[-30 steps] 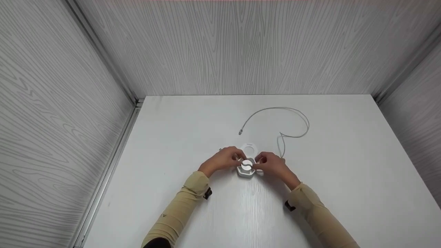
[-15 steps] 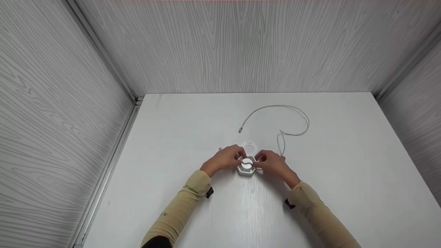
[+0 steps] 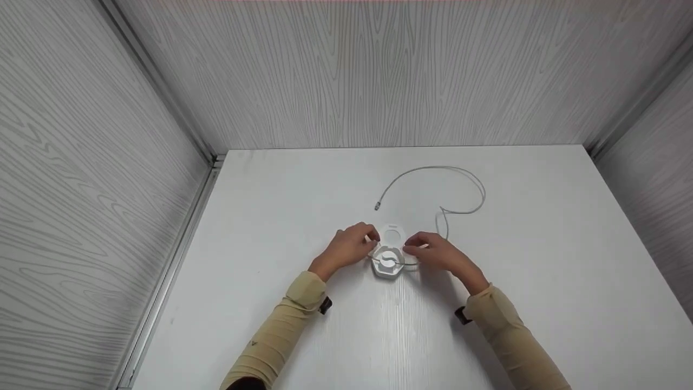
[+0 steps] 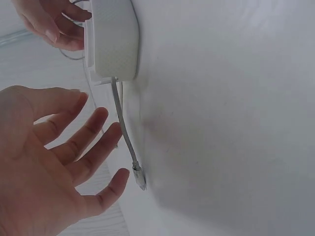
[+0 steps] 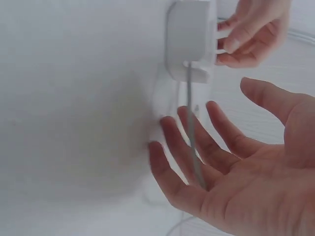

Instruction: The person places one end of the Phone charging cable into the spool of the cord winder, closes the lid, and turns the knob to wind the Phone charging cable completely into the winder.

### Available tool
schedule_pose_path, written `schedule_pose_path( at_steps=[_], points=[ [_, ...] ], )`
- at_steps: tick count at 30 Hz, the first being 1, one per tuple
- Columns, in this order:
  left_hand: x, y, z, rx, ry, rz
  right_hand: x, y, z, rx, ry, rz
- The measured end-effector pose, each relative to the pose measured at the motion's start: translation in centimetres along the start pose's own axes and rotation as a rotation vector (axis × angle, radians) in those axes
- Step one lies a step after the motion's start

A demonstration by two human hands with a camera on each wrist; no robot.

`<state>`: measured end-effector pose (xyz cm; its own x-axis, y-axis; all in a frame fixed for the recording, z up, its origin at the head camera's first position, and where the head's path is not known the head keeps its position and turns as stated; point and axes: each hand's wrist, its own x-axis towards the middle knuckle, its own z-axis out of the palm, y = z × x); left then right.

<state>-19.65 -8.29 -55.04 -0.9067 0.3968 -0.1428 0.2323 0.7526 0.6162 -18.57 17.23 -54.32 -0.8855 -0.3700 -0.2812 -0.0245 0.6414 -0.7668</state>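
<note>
A small white six-sided cable case (image 3: 386,273) stands on the table with its lid (image 3: 392,236) hinged back. Inside sits a round white core with an S-shaped slot, and a grey cable (image 3: 410,264) lies through it and leaves the case on both sides. My left hand (image 3: 346,246) hovers at the case's left side, its fingers loosely bent and holding nothing; the short cable end with its plug (image 4: 139,177) hangs beside those fingers in the left wrist view. To the right, my right hand (image 5: 231,157) is relaxed, with the cable running past its fingers, ungripped.
The long part of the cable (image 3: 483,195) curves over the table (image 3: 281,195) behind the case, ending in another plug (image 3: 377,206). Grained grey panels (image 3: 346,76) enclose the table at the back and both sides.
Both hands have drawn back from the core, the left to the left and the right to the right. Their fingers have let go, and the cable through the slot now shows.
</note>
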Motion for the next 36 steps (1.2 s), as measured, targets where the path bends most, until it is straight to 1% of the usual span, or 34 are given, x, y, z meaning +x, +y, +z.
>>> schedule_pose_path(
  at_steps=[3, 5, 8, 10, 12, 14, 17, 20, 25, 29, 32, 36],
  points=[
    [-0.1, -0.1, -0.2, 0.017, 0.024, -0.009, -0.5, -0.7, -0.5, -0.014, 0.008, -0.017],
    [0.0, -0.3, -0.2, 0.032, 0.036, -0.008, -0.6, -1.1, -0.7, -0.005, 0.030, -0.032],
    [0.1, -0.5, -0.4, 0.050, 0.057, -0.009, -0.4, -1.4, -0.6, 0.046, 0.073, -0.046],
    [0.3, -0.6, -0.4, 0.061, 0.070, -0.011, -0.1, -1.4, -0.4, 0.096, 0.084, -0.040],
    [0.5, -0.6, -0.3, 0.073, 0.079, -0.014, 0.3, -1.2, 0.0, 0.157, 0.074, -0.018],
    [0.7, -0.6, -0.1, 0.095, 0.082, -0.018, 0.5, -0.9, 0.4, 0.226, 0.046, 0.017],
    [1.1, -0.5, 0.4, 0.124, 0.069, -0.031, 0.9, -0.4, 0.9, 0.329, 0.018, 0.070],
    [1.3, -0.4, 0.7, 0.133, 0.057, -0.043, 1.0, -0.1, 1.1, 0.391, 0.010, 0.102],
    [1.3, -0.2, 0.5, 0.097, 0.052, -0.033, 1.1, -0.3, 1.0, 0.422, 0.014, 0.114],
    [1.1, -0.4, 0.4, 0.060, 0.043, -0.021, 1.0, -0.5, 0.8, 0.439, 0.019, 0.118],
    [1.1, -0.7, 0.5, 0.010, 0.037, -0.013, 1.1, -0.7, 0.8, 0.456, 0.011, 0.117],
    [1.1, -0.9, 0.7, -0.080, 0.038, 0.000, 1.3, -0.5, 1.0, 0.518, 0.001, 0.122]
  ],
)
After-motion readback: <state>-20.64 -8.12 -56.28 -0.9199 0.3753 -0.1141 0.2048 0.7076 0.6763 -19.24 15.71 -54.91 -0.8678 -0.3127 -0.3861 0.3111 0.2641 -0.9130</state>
